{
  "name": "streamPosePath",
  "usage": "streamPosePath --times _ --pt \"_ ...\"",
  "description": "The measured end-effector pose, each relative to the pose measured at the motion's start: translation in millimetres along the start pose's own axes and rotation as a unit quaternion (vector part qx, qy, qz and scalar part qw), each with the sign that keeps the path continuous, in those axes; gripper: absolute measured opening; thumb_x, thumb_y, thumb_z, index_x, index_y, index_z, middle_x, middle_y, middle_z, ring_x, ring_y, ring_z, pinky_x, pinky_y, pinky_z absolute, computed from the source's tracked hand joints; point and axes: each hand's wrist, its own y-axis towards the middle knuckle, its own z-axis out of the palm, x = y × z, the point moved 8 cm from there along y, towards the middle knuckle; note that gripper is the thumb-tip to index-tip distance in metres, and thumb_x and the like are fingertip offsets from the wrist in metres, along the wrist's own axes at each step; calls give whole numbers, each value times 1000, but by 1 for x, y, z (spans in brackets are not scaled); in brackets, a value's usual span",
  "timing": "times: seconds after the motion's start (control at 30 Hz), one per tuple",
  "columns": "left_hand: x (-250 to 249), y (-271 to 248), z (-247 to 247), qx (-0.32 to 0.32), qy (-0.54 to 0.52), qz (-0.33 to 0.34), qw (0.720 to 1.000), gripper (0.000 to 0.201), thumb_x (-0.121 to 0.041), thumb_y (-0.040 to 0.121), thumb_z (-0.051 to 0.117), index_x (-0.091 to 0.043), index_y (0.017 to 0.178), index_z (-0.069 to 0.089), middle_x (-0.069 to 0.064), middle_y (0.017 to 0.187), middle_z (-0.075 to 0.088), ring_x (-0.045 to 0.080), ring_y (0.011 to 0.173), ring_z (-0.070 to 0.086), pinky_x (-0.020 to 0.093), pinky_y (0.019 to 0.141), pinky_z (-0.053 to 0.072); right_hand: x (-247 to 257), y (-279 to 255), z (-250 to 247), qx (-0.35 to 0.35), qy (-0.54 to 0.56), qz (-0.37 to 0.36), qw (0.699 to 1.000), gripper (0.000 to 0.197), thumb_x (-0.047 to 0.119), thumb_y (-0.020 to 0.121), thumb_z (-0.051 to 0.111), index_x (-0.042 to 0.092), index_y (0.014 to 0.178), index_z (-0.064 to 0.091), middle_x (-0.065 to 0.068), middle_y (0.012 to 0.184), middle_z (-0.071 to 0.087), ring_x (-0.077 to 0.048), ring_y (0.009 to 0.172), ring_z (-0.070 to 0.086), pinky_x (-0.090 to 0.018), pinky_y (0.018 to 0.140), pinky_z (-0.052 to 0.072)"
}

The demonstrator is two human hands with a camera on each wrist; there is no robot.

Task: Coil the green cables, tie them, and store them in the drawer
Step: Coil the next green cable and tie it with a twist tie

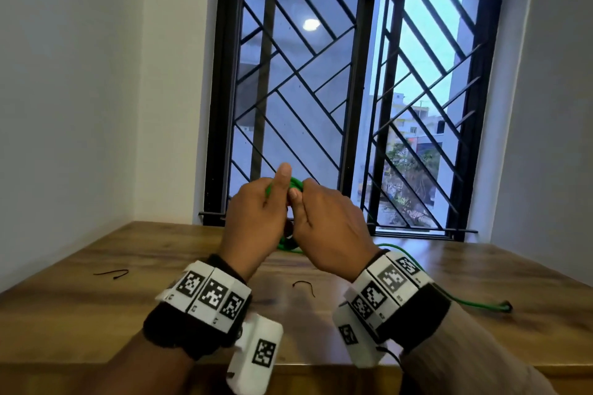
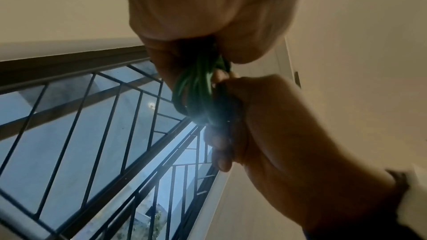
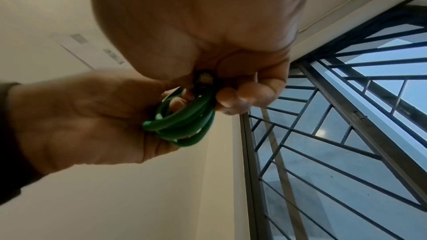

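Observation:
Both hands are raised over the wooden table [image 1: 96, 314] and hold a small coil of green cable [image 1: 296, 184] between them. My left hand [image 1: 272, 199] grips the coil's loops [image 3: 180, 127], thumb pointing up. Close against it, my right hand [image 1: 308, 205] pinches the coil [image 2: 194, 87] beside a dark connector [image 3: 203, 79]. The coil's lower loops [image 1: 285, 244] hang below the hands. A further stretch of green cable [image 1: 475, 305] lies on the table at the right and ends in a dark plug [image 1: 507, 307]. Whether it joins the coil is hidden by my right wrist.
Two thin black ties lie on the table, one at the left [image 1: 112, 273] and one at the middle [image 1: 305, 286]. A barred window [image 1: 353, 90] rises behind the table, with white walls on both sides. No drawer is in view.

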Motion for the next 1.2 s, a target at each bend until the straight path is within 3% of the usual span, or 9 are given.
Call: streamPosePath --times 0.1,0.23,0.4,0.53,0.67,0.8,0.93,1.1,1.2 --pt "16 15 0 -12 91 39 995 69 -71 99 36 -17 68 64 2 62 64 17 60 63 43 64 53 -12 12 23 34 24 28 999 44 53 105 23 20 87 45 4 74 51 -22 65 51 -36 57 33" --pt "53 39 10 36 -1 29 999 57 -51 104 50 -10 68 63 8 58 53 17 55 50 44 62 47 -28 31 48 98 106 45 988 52 57 104 28 15 97 59 -5 90 66 -27 80 63 -44 70 53" --pt "103 53 -1 28 -18 -6 999 56 -46 105 52 -5 67 57 18 57 44 19 49 41 36 56 36 -63 29 106 227 381 207 872 63 62 107 30 13 100 68 -13 86 69 -27 65 61 -27 44 47" --pt "157 64 -7 1 -61 -63 996 65 -49 103 53 11 79 57 15 59 36 20 50 32 33 53 28 -107 16 174 365 57 178 912 25 33 102 57 15 103 74 -7 94 73 -22 75 68 -32 58 57" --pt "183 70 4 -7 -88 -90 992 61 -44 104 53 12 78 55 12 60 35 19 50 29 32 52 26 -129 7 211 441 -166 95 877 32 29 94 72 12 121 72 -9 120 68 -28 110 68 -36 93 57" --pt "199 74 19 -7 -94 -107 990 51 -43 105 51 -12 65 51 1 52 32 15 44 26 31 51 23 -148 12 222 442 -129 156 874 29 20 76 89 9 100 77 -8 96 78 -23 85 76 -38 79 66" --pt "205 75 31 -20 -63 -106 992 53 -39 107 48 -14 60 47 -9 44 34 8 40 30 33 53 26 -137 11 221 448 -159 135 870 24 20 77 89 12 78 67 -5 77 71 -22 81 76 -36 72 65" --pt "196 79 34 -14 -18 -51 998 56 -35 108 45 -17 56 35 -5 48 27 9 43 27 31 54 23 -136 7 216 468 -103 142 866 26 26 83 85 4 91 75 -11 89 79 -22 79 77 -39 75 66" --pt "199 81 33 -17 -7 -27 999 60 -43 108 43 -9 59 38 2 53 28 13 48 29 32 55 24 -141 32 188 350 48 198 914 19 19 90 79 0 86 76 -8 74 78 -17 60 71 -29 57 61"
